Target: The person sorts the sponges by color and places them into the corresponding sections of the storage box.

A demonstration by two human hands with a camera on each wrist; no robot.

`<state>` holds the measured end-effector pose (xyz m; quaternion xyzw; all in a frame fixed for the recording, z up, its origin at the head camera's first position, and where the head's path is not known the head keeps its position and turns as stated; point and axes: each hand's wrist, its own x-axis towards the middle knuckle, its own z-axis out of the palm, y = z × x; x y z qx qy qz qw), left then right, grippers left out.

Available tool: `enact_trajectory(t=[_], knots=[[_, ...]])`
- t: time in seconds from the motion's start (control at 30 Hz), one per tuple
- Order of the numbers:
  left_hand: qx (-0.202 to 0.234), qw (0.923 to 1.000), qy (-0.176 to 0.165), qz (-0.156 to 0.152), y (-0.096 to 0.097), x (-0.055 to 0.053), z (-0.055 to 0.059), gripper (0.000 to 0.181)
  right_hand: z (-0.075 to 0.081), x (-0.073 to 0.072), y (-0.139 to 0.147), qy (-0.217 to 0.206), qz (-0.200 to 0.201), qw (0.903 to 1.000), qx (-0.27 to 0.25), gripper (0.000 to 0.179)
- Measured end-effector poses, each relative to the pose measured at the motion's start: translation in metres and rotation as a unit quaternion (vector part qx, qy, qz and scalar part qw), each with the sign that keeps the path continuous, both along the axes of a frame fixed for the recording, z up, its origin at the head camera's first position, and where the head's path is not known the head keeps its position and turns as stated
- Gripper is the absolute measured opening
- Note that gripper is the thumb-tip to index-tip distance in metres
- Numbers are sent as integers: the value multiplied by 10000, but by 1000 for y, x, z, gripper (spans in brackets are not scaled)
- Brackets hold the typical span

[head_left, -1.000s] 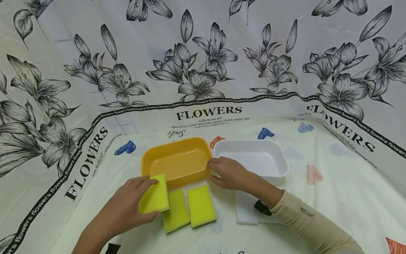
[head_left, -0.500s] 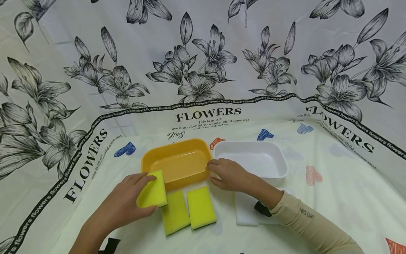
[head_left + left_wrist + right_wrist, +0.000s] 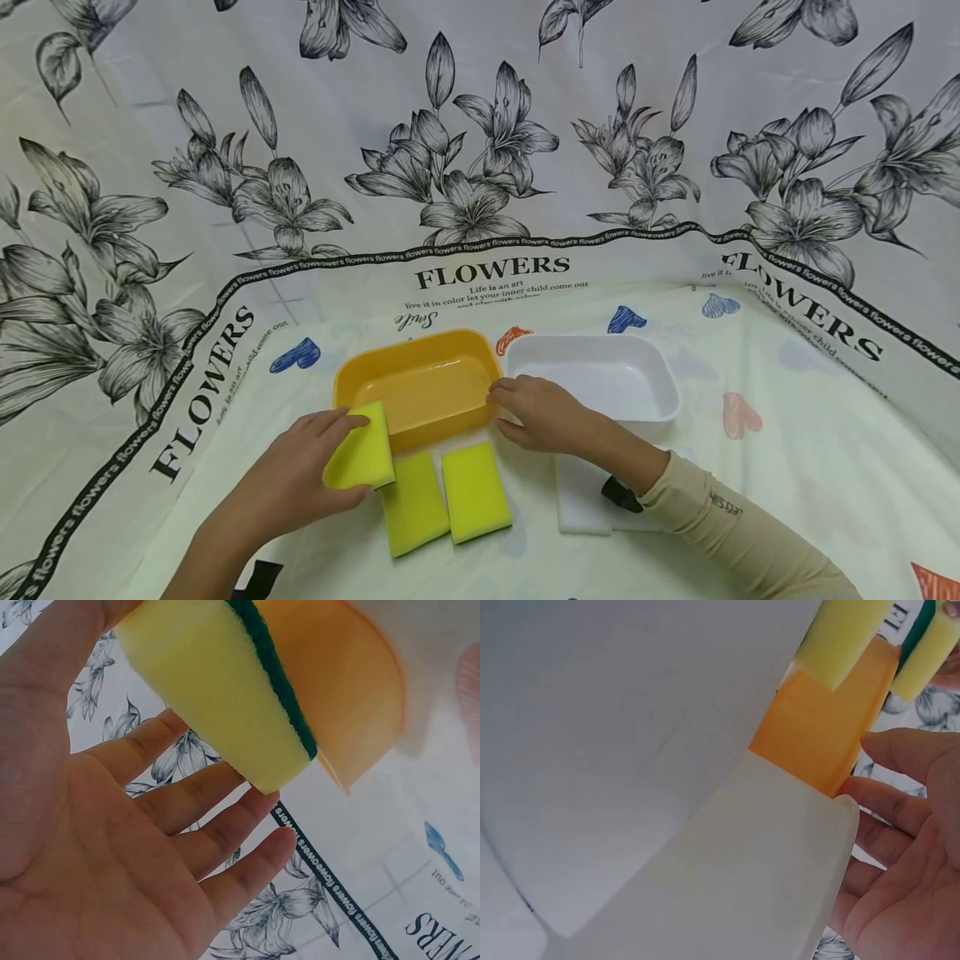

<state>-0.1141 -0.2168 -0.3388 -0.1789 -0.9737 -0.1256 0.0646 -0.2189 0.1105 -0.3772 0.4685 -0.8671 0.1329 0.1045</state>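
My left hand [image 3: 300,471] pinches a sponge [image 3: 369,454] between thumb and fingers, at the front left corner of the orange tray [image 3: 420,421]. This sponge [image 3: 202,682] is yellow foam with a dark green scouring layer, as the left wrist view shows. Two more yellow sponges [image 3: 416,504] lie side by side on the cloth in front of the tray. The right hand [image 3: 543,412] holds the orange tray's right end by its rim, beside the white tray [image 3: 652,408]. In the right wrist view, the white tray hides some of the right fingertips.
White flat pads [image 3: 583,508] lie partly under the right forearm, with a black item [image 3: 621,493] beside them. Another black item [image 3: 260,579] sits by the left wrist. A flower-print curtain [image 3: 480,150] rises behind the heart-patterned cloth [image 3: 787,500].
The left hand and its sponge have shifted slightly to the left and up from a second ago, and barely differ over the last half second. The right hand keeps its place on the tray.
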Motion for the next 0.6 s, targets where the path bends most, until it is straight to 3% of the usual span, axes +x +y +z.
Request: enact_trajectory(t=[0.23, 0.6], knots=[[-12, 9997, -219, 99, 0, -3, 1, 74, 0, 1, -1, -43, -35, 10000, 9, 28], [-84, 9998, -207, 3, -3, -4, 2, 67, -1, 1, -1, -65, -43, 10000, 8, 27]])
